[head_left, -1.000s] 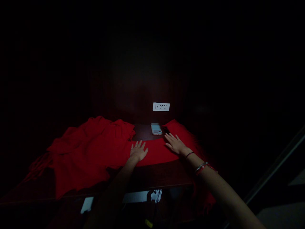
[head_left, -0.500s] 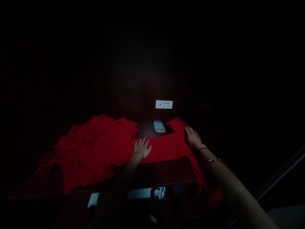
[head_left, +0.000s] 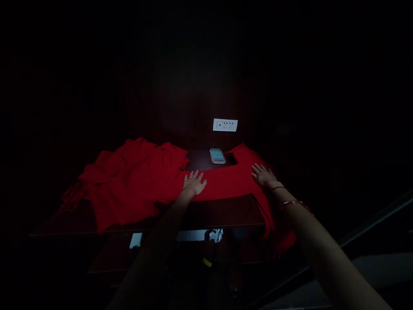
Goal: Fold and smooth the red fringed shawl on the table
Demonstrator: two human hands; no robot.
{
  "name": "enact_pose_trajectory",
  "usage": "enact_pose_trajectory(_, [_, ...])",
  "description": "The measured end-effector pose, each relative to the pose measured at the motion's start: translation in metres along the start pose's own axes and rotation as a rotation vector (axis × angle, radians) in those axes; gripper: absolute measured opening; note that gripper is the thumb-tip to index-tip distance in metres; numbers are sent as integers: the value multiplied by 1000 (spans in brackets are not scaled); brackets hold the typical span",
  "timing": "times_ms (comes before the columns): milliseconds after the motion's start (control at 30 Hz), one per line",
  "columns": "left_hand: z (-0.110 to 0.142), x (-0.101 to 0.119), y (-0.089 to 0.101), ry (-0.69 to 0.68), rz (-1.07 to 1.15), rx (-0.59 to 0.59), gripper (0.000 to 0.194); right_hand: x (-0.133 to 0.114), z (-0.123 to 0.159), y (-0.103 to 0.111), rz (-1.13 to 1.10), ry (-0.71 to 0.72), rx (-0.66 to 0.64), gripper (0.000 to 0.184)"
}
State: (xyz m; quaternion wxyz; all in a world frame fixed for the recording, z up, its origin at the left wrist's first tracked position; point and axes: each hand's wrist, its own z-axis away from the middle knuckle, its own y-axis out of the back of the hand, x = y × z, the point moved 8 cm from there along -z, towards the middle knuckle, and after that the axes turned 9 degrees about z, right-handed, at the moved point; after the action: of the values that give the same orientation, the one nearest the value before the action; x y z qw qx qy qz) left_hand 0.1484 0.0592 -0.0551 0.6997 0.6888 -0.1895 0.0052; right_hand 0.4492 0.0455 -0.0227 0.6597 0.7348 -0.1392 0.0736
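Note:
A red fringed cloth, like a scarf or shawl (head_left: 222,183), lies across a dark wooden tabletop. Its left part is bunched in loose folds with tassels at the edge, while a flatter band runs to the right and hangs over the table's right end. My left hand (head_left: 195,184) rests palm down on the middle of that band, fingers spread. Near the right end, my right hand (head_left: 263,176) also lies flat on the cloth with its fingers stretched out. Neither hand grips the fabric.
Behind the cloth lies a phone (head_left: 217,156) with a blurred screen. A white socket panel (head_left: 225,125) is on the dark wall above. The table's front edge (head_left: 219,224) shows below my hands, with a yellow item (head_left: 207,262) underneath. The surroundings are very dark.
The camera has tilted down, so everything sits higher in view. My right hand has slid slightly nearer along the cloth; my left hand stays in about the same place on it.

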Motion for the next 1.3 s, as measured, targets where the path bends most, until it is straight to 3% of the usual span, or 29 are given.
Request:
enact_pose_trajectory(67, [1,1,0,-2,5,-3,58,-3,3,16,4,-63,67,50])
enact_pose_trajectory(133, [2,2,1,-11,11,11,57,-32,10,36,-22,-17,173,51])
enact_pose_trajectory(267, [8,3,13,-50,-7,178,51,-119,32,49,-134,347,179,56])
enact_pose_trajectory(333, [10,-1,12,-44,-5,169,50,-135,39,37,-145,436,84,56])
enact_pose_trajectory(400, [9,-6,5,-20,14,78,52,-120,38,17,-112,380,-19,54])
enact_pose_trajectory(533, [7,-12,1,-1,23,16,54,-38,25,-10,-32,136,-78,49])
enact_pose_trajectory(633, [7,-10,0,-2,23,20,54,6,21,-16,-11,-7,-132,51])
enact_pose_trajectory(700, [9,-8,2,-18,24,42,53,8,22,-5,-11,-52,-110,52])
enact_pose_trajectory(800, [15,-3,16,-89,-10,180,48,-37,24,31,-37,22,49,51])
enact_pose_trajectory(900, [27,-5,42,-185,-107,332,43,-121,27,59,-132,270,110,53])
enact_pose_trajectory(1000, [38,-36,68,-132,-187,356,43,-199,33,74,-254,484,105,60])
enact_pose_trajectory(1100, [50,-87,94,-20,-242,361,47,-245,37,72,-344,574,46,63])
enact_pose_trajectory(1167, [59,-130,108,72,-268,353,49,-256,38,62,-347,584,-13,61])
enact_pose_trajectory(1300, [82,-218,133,349,-242,350,56,-251,36,48,-325,565,-78,60])
